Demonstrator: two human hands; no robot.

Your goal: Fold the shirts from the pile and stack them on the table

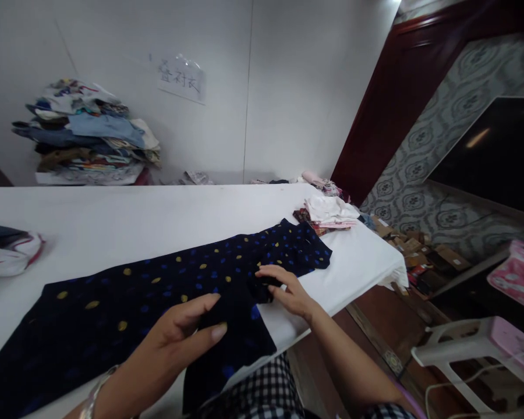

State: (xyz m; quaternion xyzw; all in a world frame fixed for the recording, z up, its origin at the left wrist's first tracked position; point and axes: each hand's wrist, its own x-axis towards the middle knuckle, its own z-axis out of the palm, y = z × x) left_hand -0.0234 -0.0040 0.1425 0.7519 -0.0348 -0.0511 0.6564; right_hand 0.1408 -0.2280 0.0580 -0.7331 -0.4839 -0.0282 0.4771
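A dark navy shirt [170, 285] with yellow and blue spots lies stretched over the white table, its narrower end toward the right. One dark part of it [236, 337] hangs over the near edge. My left hand [183, 334], with a silver bracelet on the wrist, is over the near side of the cloth, thumb and forefinger apart. To its right, my right hand [290, 291] rests at the shirt's near edge with curved fingers and thumb spread. A small rumple of cloth shows by the right fingertips, and no clear pinch on it is visible.
Folded clothes [327, 210] sit at the table's right end, and a tall clothing pile [91, 134] stands at the back left. A white and red garment [11, 253] lies at the left edge. A plastic stool [458, 343] and cardboard boxes [449, 256] are to the right.
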